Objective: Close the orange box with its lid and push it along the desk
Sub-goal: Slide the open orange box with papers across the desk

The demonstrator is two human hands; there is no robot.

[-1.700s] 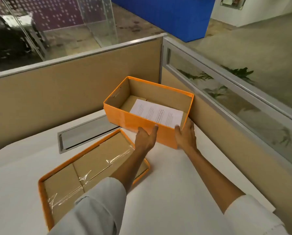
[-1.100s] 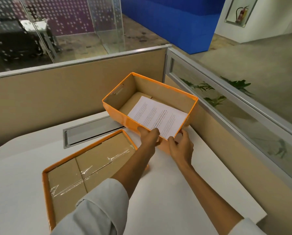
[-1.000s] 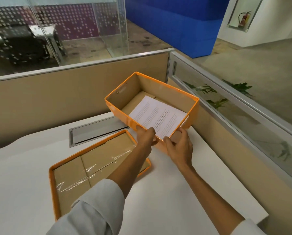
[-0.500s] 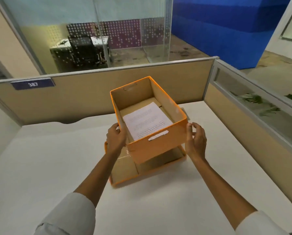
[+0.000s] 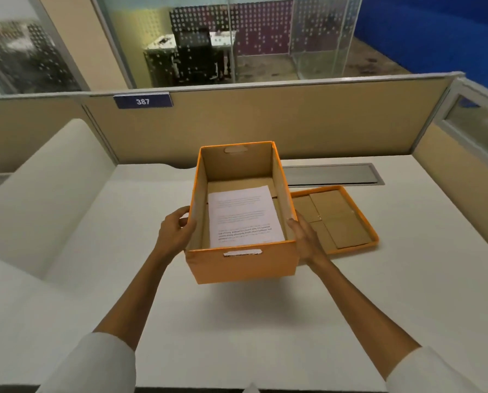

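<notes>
Orange box (image 5: pixel 241 263) sits open in the middle of the frame, held just above the white worktop (image 5: pixel 237 321). The left hand (image 5: pixel 174 232) and right hand (image 5: pixel 305 239) press its two sides, fingers grasping the box. A paper sheet (image 5: pixel 244 215) lies inside. The lid (image 5: pixel 342 219) lies upside down to the right, behind the right hand.

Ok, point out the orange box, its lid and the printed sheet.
orange box (image 5: pixel 241 265): head view, near outer wall below the handle slot.
lid (image 5: pixel 340 219): head view, brown inner face.
printed sheet (image 5: pixel 244 217): head view, middle of the page.
</notes>
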